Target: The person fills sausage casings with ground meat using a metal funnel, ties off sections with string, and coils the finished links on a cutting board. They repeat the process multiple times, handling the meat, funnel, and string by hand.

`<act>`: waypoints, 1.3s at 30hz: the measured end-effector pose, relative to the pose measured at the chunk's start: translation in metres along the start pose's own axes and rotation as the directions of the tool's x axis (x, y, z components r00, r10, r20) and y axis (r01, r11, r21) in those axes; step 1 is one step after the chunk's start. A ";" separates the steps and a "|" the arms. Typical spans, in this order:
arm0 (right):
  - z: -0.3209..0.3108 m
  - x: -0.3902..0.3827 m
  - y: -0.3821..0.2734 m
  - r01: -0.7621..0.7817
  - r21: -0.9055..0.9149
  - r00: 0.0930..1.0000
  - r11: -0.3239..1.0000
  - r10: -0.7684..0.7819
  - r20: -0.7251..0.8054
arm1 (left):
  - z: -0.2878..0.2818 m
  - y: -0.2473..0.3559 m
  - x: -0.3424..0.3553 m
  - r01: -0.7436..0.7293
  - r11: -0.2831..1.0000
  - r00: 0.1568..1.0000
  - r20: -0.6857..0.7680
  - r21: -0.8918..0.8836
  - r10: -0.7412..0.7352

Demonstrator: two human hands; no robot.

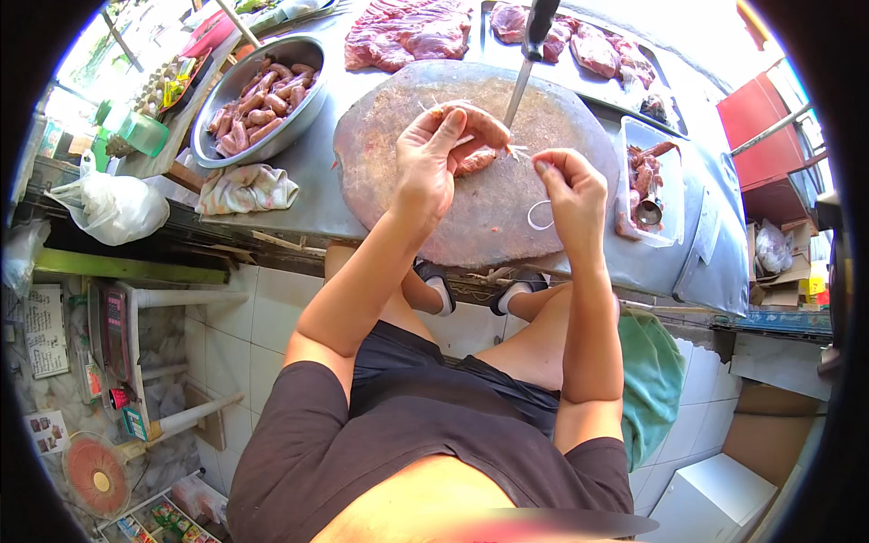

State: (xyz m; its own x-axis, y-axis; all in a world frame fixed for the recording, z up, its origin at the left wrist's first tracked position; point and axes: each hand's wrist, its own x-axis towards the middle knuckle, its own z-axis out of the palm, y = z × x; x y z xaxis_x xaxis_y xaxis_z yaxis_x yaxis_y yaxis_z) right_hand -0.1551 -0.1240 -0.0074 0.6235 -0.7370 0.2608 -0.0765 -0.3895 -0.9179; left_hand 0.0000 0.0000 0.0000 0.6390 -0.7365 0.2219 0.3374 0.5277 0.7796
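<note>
My left hand is closed round a sausage held above a large wooden chopping board. Part of a second sausage piece shows just under it. Pinched between the thumb and fingers of my right hand is a thin white string; one end runs toward the sausage's tip and a loop hangs over the board. A knife with a black handle stands upright at the far side of the board, its blade passing behind the sausage.
Left of the board are a metal basin of sausages and a crumpled cloth. Raw meat slabs lie beyond it, beside a metal tray of meat. To the right, a clear plastic tub contains meat scraps and a metal spoon.
</note>
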 end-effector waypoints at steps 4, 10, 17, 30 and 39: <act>0.002 0.020 -0.012 0.059 -0.233 0.997 0.971 -0.070 -0.042 | -0.008 -0.014 0.014 -0.029 0.997 1.000 0.001 0.077 0.029; 0.018 0.044 -0.010 0.132 -0.328 0.988 0.935 -0.149 -0.028 | -0.019 -0.025 0.025 0.138 0.990 0.982 -0.127 -0.027 -0.140; 0.023 0.056 0.020 0.120 -0.423 0.989 0.898 -0.146 -0.031 | -0.031 -0.029 0.032 0.143 0.989 0.985 -0.092 -0.029 -0.145; -0.002 0.023 0.072 0.084 -0.315 0.996 0.945 -0.076 0.036 | -0.190 0.125 0.094 -0.204 0.978 0.784 -0.593 0.036 0.186; 0.000 0.012 0.050 -0.172 -0.119 0.980 0.978 0.158 -0.118 | -0.121 0.094 0.021 0.111 0.966 0.992 -0.084 0.233 -0.093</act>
State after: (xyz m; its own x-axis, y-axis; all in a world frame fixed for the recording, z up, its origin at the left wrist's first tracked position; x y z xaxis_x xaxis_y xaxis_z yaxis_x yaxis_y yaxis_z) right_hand -0.1518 -0.1522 -0.0498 0.5071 -0.8494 0.1463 -0.2746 -0.3202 -0.9067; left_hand 0.1281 0.0852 0.0069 0.6602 -0.7446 0.0984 0.2360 0.3300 0.9140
